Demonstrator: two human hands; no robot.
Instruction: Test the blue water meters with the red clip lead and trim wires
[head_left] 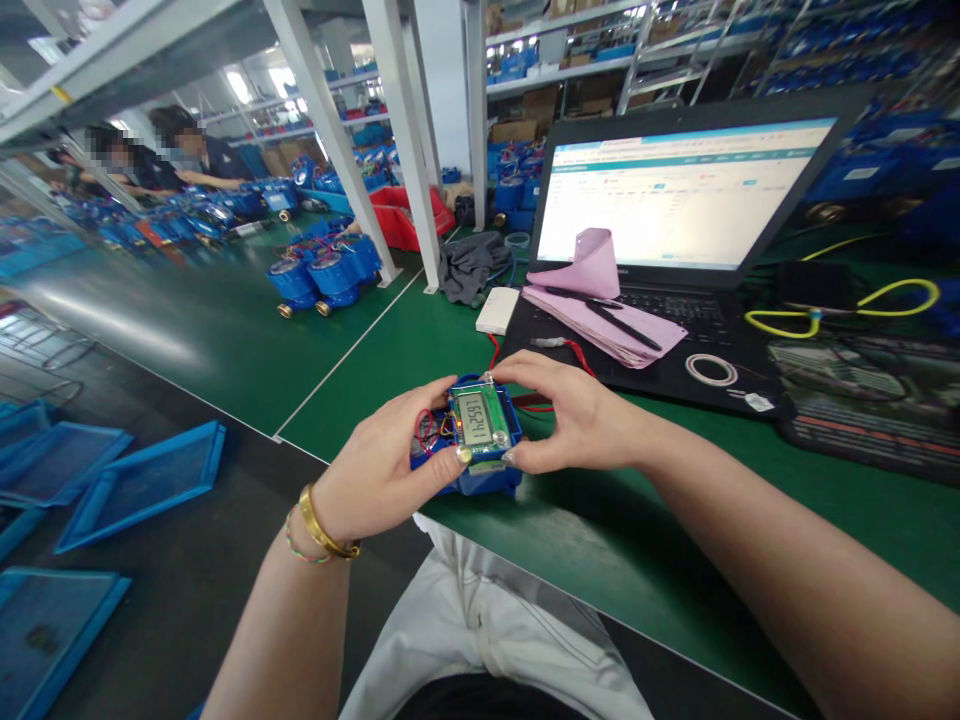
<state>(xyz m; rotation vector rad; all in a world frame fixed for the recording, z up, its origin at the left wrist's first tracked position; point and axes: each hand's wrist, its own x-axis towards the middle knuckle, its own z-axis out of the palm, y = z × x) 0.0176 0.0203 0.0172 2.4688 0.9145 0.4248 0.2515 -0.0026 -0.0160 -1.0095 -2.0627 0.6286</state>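
At the near edge of the green table sits a blue water meter (487, 482) with its top uncovered. A green circuit board with a lit digit display (474, 418) lies in its upper part. My left hand (390, 455) grips the board and housing from the left, thumb at the lower edge and fingers at the far side. From the right, my right hand (574, 415) pinches the board's near and far corners between thumb and fingers. Red and yellow wires (429, 428) show beside the board, partly behind my left hand.
An open laptop (675, 190) stands behind, with pink papers (600, 315) and a black pen on it. A white box (496, 310), grey cloth (474, 265) and several blue meters (326, 275) are further back. Blue trays (150, 480) lie on the floor at left. Co-workers sit far left.
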